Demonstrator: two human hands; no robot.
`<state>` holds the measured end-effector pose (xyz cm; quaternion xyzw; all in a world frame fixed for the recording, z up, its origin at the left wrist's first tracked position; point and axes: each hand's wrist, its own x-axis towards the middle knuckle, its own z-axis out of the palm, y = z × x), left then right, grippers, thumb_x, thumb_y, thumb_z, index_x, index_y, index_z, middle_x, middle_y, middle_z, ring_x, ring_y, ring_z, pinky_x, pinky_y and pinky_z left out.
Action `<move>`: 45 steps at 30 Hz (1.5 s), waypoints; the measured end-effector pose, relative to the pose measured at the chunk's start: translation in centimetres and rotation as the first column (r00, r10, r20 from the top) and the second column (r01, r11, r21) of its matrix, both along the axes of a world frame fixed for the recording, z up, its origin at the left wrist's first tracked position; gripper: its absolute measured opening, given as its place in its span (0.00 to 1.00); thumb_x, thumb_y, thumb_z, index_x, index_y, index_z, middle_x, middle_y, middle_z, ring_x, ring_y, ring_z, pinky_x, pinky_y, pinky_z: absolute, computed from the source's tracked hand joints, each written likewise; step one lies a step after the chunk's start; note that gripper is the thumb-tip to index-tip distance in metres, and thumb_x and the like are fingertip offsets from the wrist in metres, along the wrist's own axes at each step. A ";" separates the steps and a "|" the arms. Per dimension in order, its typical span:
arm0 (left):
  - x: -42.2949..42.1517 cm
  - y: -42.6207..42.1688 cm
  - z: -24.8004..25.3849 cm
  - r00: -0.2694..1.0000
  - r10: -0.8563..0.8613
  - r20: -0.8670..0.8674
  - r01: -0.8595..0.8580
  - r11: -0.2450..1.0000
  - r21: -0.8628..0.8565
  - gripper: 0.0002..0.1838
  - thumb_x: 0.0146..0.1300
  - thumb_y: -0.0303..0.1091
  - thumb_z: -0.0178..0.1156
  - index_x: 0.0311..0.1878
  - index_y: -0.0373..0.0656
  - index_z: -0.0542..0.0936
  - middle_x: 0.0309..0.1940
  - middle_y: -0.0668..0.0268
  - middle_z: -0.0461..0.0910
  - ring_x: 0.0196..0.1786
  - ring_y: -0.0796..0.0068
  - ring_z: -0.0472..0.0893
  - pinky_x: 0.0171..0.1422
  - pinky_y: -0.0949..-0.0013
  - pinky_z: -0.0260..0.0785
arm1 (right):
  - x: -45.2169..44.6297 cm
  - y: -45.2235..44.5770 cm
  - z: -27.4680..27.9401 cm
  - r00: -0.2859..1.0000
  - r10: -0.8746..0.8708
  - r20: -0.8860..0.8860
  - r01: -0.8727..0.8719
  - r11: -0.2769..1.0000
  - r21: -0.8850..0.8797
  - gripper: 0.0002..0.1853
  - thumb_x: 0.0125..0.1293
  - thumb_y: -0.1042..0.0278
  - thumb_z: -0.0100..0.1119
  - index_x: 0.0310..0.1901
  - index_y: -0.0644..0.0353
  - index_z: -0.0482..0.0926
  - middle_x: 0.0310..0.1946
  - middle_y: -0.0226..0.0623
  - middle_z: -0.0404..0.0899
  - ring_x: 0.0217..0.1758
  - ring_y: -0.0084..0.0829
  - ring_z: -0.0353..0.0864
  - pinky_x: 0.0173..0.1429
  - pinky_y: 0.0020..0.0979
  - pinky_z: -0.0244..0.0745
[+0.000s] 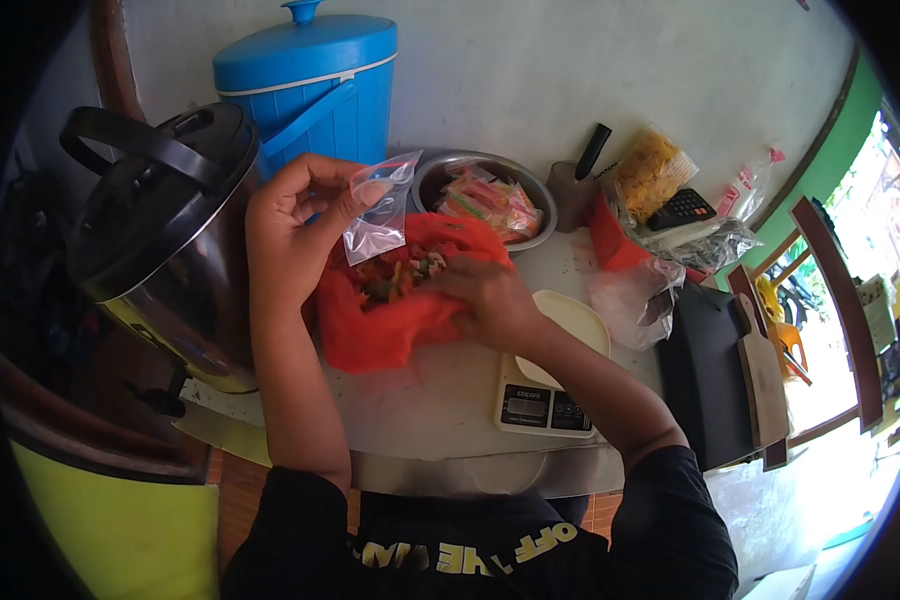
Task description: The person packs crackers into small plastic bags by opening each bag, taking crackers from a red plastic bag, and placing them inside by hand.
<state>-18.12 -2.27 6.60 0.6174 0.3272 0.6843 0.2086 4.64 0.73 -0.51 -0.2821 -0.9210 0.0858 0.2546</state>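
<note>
The left hand (pixel 305 225) has its fingers closed on the top of a small clear bag (pixel 378 222). The bag hangs down from the fingertips, over the edge of a red bag (pixel 370 338) on the worktop (pixel 420 400). The right hand (pixel 485 300) reaches into the red bag, and its fingers touch the small bits of food (pixel 398 277) inside. I cannot tell if they grip any. A kitchen scale (pixel 550 395) is near the right hand.

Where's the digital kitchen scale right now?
Head view, right of centre: the cream plastic digital scale sits on the table, right of the red plastic bag, partly under the person's right forearm.
</note>
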 end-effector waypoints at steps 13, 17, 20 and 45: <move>0.1 0.6 -0.6 0.997 0.003 -0.079 -0.008 0.997 -0.071 0.12 0.59 0.37 0.71 0.38 0.39 0.83 0.32 0.70 0.85 0.37 0.82 0.82 0.44 0.75 0.71 | 0.5 -3.4 -7.2 0.920 0.282 0.272 -0.209 0.940 -0.269 0.24 0.70 0.43 0.49 0.48 0.56 0.80 0.53 0.42 0.75 0.61 0.46 0.69 0.62 0.48 0.66; 0.3 0.4 -0.5 0.981 0.078 -0.175 -0.087 0.995 -0.043 0.12 0.59 0.37 0.71 0.38 0.38 0.83 0.32 0.69 0.84 0.37 0.82 0.81 0.44 0.75 0.71 | 0.7 -0.3 -5.0 0.998 0.058 -0.018 -0.060 0.979 -0.192 0.13 0.66 0.56 0.57 0.41 0.57 0.78 0.41 0.41 0.78 0.43 0.46 0.79 0.47 0.45 0.75; 0.6 0.1 -0.3 0.984 0.058 -0.168 -0.067 0.997 -0.046 0.11 0.59 0.35 0.71 0.37 0.37 0.83 0.32 0.69 0.83 0.36 0.84 0.79 0.45 0.76 0.71 | 1.4 1.5 -4.3 0.982 -0.187 -0.013 0.187 0.982 0.008 0.12 0.59 0.63 0.63 0.43 0.55 0.77 0.37 0.40 0.79 0.36 0.46 0.82 0.40 0.43 0.78; 1.0 0.5 -0.4 0.971 0.079 -0.227 -0.092 0.994 -0.050 0.11 0.60 0.34 0.70 0.37 0.36 0.82 0.33 0.68 0.84 0.36 0.83 0.80 0.45 0.75 0.71 | 3.6 0.4 -1.5 0.986 0.153 -0.069 -0.162 0.976 -0.145 0.15 0.56 0.73 0.67 0.45 0.48 0.86 0.42 0.32 0.82 0.50 0.34 0.79 0.53 0.35 0.74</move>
